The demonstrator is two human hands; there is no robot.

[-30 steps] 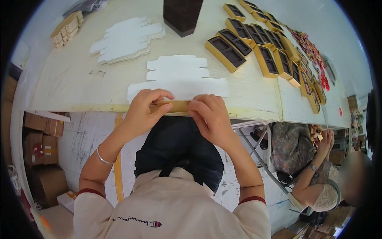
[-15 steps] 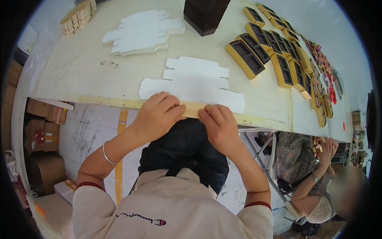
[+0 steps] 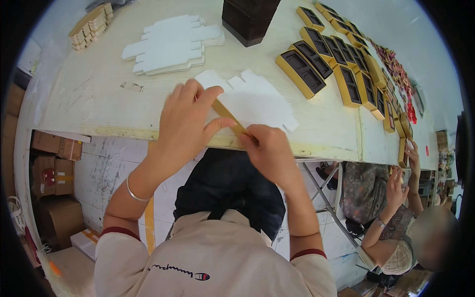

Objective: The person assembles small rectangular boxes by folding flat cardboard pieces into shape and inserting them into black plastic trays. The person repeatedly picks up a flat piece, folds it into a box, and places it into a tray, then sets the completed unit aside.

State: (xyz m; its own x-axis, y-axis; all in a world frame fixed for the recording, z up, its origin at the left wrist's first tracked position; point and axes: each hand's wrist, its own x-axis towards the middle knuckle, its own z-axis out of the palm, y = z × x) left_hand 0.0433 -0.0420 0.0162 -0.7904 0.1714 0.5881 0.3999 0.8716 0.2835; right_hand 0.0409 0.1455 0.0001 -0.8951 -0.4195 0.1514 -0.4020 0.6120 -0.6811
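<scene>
A flat die-cut box blank (image 3: 255,101), white inside, lies slanted on the table with its near edge folded up into a narrow gold strip. My right hand (image 3: 271,151) is closed on the strip's lower end, by the table's front edge. My left hand (image 3: 185,119) is slightly blurred at the strip's other end, thumb and forefinger spread apart. Its thumb tip touches or hovers over the gold strip; which, I cannot tell. The blank's left part is partly hidden behind that hand.
A stack of white blanks (image 3: 170,44) lies at the far left, beside a dark brown stack of trays (image 3: 250,20). Several gold boxes with dark inserts (image 3: 302,72) stand at the right. Wooden-looking pieces (image 3: 91,27) sit far left. A co-worker's hands (image 3: 398,185) handle a box at right.
The blank has turned clockwise, its left end swinging away from me. My left hand has moved up and spread its thumb. The co-worker's one hand has reached up to a gold box.
</scene>
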